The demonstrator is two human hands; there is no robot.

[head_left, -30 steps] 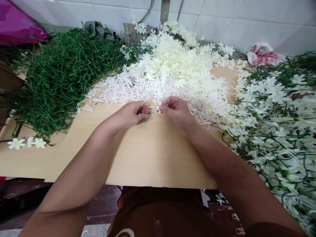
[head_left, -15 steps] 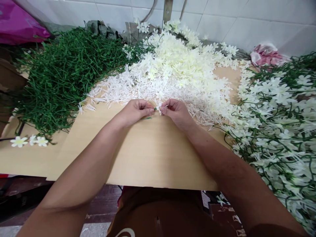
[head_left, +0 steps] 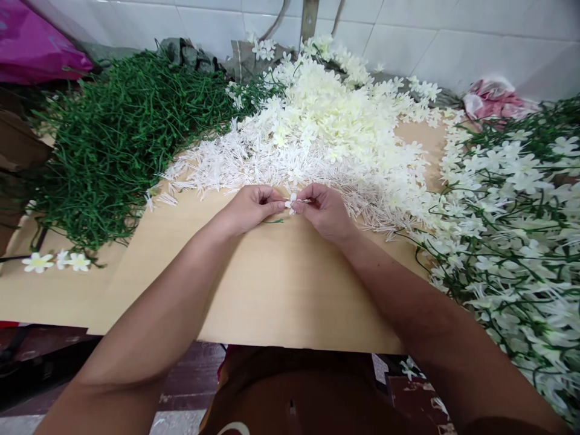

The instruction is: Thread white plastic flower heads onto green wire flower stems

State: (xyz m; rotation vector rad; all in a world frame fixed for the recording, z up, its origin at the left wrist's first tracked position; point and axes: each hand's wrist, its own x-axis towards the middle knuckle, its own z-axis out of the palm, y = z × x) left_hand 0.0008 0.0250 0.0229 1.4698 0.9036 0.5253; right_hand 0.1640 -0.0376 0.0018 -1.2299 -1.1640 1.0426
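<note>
My left hand (head_left: 261,208) is closed in a pinch on a green plastic stem (head_left: 275,221), whose end shows below the fingers. My right hand (head_left: 321,208) pinches a small white artificial flower (head_left: 292,202) between thumb and forefinger. The two hands almost meet over the tan board (head_left: 290,284), with the flower between the fingertips. How the stem and flower join is hidden by my fingers. Just beyond my hands lies a heap of thin white stamen pieces (head_left: 254,160), with loose white and pale yellow blossoms (head_left: 344,112) piled behind it.
A large mound of green stems (head_left: 131,133) stands at the left. Finished-looking flowers on stems (head_left: 512,241) are heaped along the right side. Some single blossoms (head_left: 38,261) lie at the left front. A pink bag (head_left: 38,45) and a tiled wall (head_left: 417,42) are at the back.
The flower's petals now show more openly between my fingertips, and the stem end has shifted slightly to the right. Both hands stay close together in nearly the same place.
</note>
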